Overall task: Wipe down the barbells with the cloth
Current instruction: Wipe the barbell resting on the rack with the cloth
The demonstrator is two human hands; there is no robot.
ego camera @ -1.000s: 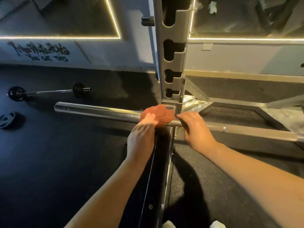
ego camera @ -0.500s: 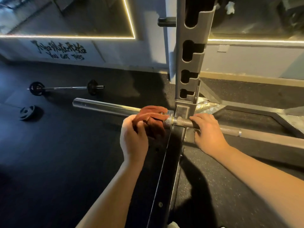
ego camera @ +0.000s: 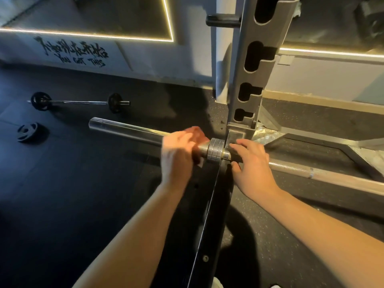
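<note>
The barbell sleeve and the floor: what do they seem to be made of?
Barbell sleeve: probably polished or chromed steel, as it is silvery and reflects light. Floor: likely rubber matting, dark and matte, with fine pale speckles.

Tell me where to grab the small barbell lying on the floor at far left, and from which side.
Take the small barbell by its bare shaft midway between the two black plates, coming from above. It lies level on the floor, and the plates seem to hold the shaft clear of it, leaving room to wrap around.
</note>
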